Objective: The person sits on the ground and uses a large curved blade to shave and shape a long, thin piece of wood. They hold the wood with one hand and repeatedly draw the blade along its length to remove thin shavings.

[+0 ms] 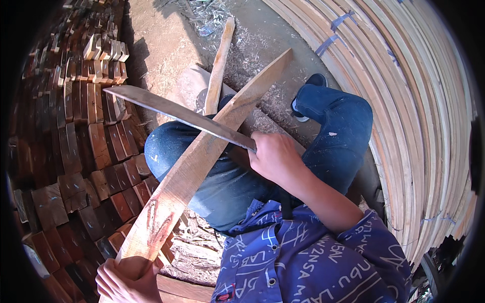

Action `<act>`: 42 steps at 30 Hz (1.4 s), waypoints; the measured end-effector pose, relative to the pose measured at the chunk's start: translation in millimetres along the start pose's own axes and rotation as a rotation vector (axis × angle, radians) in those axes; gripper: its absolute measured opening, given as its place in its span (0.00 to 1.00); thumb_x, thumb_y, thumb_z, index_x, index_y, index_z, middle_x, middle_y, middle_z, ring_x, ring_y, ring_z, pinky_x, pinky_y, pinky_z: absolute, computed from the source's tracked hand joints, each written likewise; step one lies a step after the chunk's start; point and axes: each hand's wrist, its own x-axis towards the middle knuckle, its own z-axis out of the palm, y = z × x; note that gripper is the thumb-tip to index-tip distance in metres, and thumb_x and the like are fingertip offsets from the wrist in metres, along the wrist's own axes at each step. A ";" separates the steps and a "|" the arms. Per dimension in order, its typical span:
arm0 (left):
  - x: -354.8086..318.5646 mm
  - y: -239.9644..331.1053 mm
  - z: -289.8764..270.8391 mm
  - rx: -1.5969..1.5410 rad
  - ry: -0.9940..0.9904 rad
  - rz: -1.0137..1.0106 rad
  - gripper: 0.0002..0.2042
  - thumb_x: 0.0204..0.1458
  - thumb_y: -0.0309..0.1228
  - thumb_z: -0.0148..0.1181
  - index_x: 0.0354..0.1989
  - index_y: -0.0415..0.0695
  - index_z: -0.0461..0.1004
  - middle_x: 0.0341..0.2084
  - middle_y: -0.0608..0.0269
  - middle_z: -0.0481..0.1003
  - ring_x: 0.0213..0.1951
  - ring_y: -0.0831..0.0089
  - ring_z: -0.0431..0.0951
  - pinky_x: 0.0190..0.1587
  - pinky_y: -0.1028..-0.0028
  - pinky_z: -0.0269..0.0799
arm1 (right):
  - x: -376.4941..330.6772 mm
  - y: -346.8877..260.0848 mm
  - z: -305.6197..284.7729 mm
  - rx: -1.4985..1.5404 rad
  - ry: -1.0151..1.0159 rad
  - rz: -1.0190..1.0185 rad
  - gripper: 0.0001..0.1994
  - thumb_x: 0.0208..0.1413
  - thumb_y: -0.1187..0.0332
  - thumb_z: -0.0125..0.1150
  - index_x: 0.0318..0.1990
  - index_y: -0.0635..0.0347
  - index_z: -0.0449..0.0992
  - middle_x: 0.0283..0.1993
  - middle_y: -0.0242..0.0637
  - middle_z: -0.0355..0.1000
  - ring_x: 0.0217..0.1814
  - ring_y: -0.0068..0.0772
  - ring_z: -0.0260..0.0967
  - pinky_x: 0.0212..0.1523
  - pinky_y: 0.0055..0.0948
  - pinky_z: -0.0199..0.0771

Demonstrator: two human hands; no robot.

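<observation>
Beside the left hand, stacked timber blocks stand close; well right of the right hand lie bundled pale strips. Beyond both hands are a narrow wood piece and a log. The left hand grips the near end of a long plank, slanting forward past the right hand, whose closed fist holds a long blade across it, forearm angled inward

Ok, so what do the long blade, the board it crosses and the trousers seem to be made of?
Long blade: dull brownish metal, probably steel, given its shinier lower edge. Board: wood, apparently unvarnished, going by its pale grain and dark knot-like mark. Trousers: probably denim, judging by the unevenly faded blue, though the weave isn't clear.
</observation>
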 end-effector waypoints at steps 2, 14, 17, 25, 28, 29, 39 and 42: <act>-2.8 1.8 -1.4 -0.005 -0.003 -0.004 0.38 0.20 0.58 0.71 0.40 0.44 0.70 0.33 0.60 0.66 0.41 0.59 0.71 0.47 0.60 0.63 | -2.7 -15.5 -9.5 -0.011 -0.056 -0.078 0.10 0.49 0.67 0.61 0.33 0.66 0.76 0.28 0.55 0.75 0.35 0.60 0.74 0.41 0.52 0.74; 4.3 4.8 -4.5 0.003 -0.018 -0.028 0.38 0.13 0.45 0.75 0.41 0.45 0.69 0.33 0.62 0.67 0.42 0.59 0.70 0.49 0.61 0.63 | -1.3 12.2 -3.0 -0.042 0.040 0.063 0.09 0.49 0.68 0.62 0.34 0.65 0.76 0.29 0.55 0.75 0.36 0.58 0.76 0.41 0.51 0.75; 9.5 7.3 2.3 -0.027 0.004 -0.019 0.38 0.15 0.47 0.74 0.41 0.44 0.69 0.33 0.61 0.67 0.43 0.59 0.70 0.49 0.60 0.63 | -3.0 2.4 -11.2 -0.067 0.053 0.030 0.09 0.47 0.67 0.64 0.31 0.64 0.75 0.28 0.53 0.75 0.34 0.57 0.76 0.39 0.52 0.75; -0.5 1.2 -1.1 -0.046 -0.004 0.014 0.37 0.16 0.48 0.73 0.41 0.44 0.69 0.34 0.60 0.67 0.44 0.58 0.70 0.49 0.59 0.62 | 14.0 40.6 4.5 -0.159 0.060 0.089 0.07 0.49 0.69 0.59 0.31 0.65 0.77 0.29 0.54 0.76 0.35 0.57 0.76 0.40 0.51 0.76; 9.3 1.8 -1.6 -0.044 -0.011 0.011 0.38 0.17 0.52 0.73 0.41 0.44 0.69 0.34 0.60 0.67 0.44 0.58 0.70 0.49 0.59 0.63 | 5.9 34.5 3.0 -0.146 0.089 0.120 0.08 0.50 0.69 0.60 0.32 0.66 0.76 0.28 0.53 0.76 0.34 0.56 0.76 0.39 0.50 0.76; 7.7 2.0 -3.9 -0.036 -0.016 0.020 0.38 0.17 0.52 0.73 0.40 0.44 0.70 0.34 0.61 0.67 0.43 0.58 0.70 0.49 0.59 0.63 | 4.0 33.6 4.5 -0.142 0.095 0.115 0.08 0.50 0.68 0.60 0.32 0.66 0.75 0.27 0.53 0.75 0.33 0.56 0.76 0.39 0.50 0.76; 8.7 -0.2 1.4 0.041 -0.001 0.048 0.41 0.25 0.68 0.65 0.41 0.44 0.70 0.34 0.60 0.67 0.43 0.59 0.70 0.48 0.59 0.63 | 2.1 -8.2 -6.5 -0.069 0.021 -0.130 0.09 0.47 0.68 0.64 0.30 0.63 0.72 0.26 0.49 0.75 0.31 0.54 0.76 0.36 0.49 0.76; 6.9 3.5 -2.8 0.002 -0.047 0.005 0.39 0.21 0.60 0.70 0.41 0.45 0.70 0.34 0.61 0.68 0.43 0.59 0.70 0.49 0.59 0.63 | 27.2 52.1 6.5 -0.217 0.049 0.118 0.10 0.49 0.67 0.62 0.33 0.66 0.76 0.30 0.53 0.76 0.36 0.57 0.77 0.39 0.50 0.76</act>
